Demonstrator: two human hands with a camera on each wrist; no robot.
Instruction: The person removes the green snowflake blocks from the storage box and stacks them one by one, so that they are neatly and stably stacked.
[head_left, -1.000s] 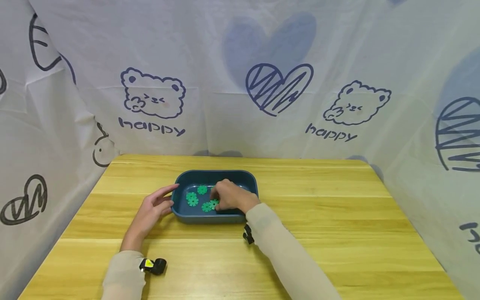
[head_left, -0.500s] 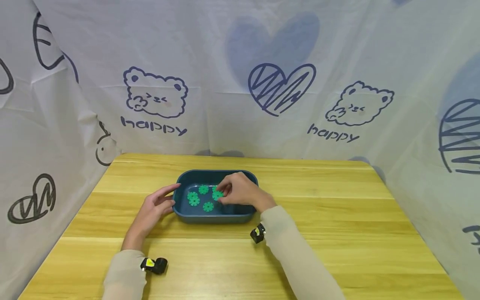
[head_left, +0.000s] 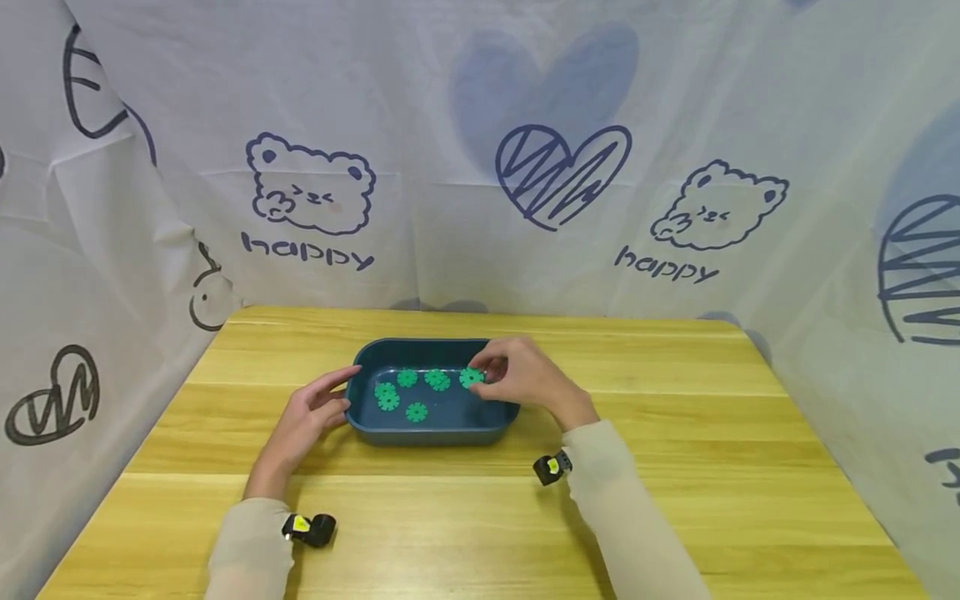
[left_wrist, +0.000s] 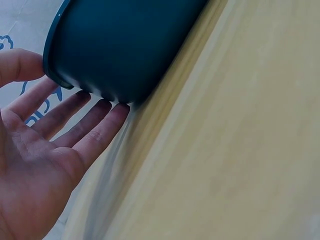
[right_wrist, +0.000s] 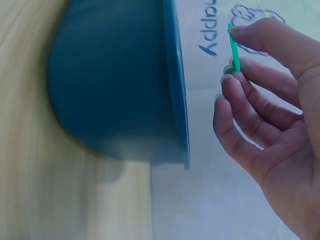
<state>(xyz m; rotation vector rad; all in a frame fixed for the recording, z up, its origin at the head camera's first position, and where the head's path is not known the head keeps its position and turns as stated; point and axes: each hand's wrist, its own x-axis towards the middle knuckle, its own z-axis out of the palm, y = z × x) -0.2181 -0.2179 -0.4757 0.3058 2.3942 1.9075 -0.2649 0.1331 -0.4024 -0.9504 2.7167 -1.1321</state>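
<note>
A dark blue bin (head_left: 427, 435) with a raised rim holds several flat green snowflake discs with notched edges, among them one toward the front (head_left: 416, 412) and an overlapping pair at the left (head_left: 387, 397). My right hand (head_left: 536, 379) pinches another green snowflake disc (head_left: 472, 377) between thumb and fingertips, over the bin's right end; the right wrist view shows this disc (right_wrist: 234, 47) edge-on, above the rim. My left hand (head_left: 300, 421) touches the bin's left end, its fingers (left_wrist: 97, 137) fairly straight against the outer wall and its thumb at the rim.
The bin stands on a yellow wood-grain table (head_left: 675, 467), near its back edge. A white curtain (head_left: 435, 242) with bear and heart drawings hangs behind and along both sides. Small black cameras (head_left: 551, 468) sit on both wrists.
My right hand has picked up a green disc from the bin's front middle and carried it up and right to the right end. My left hand stays at the left end.
</note>
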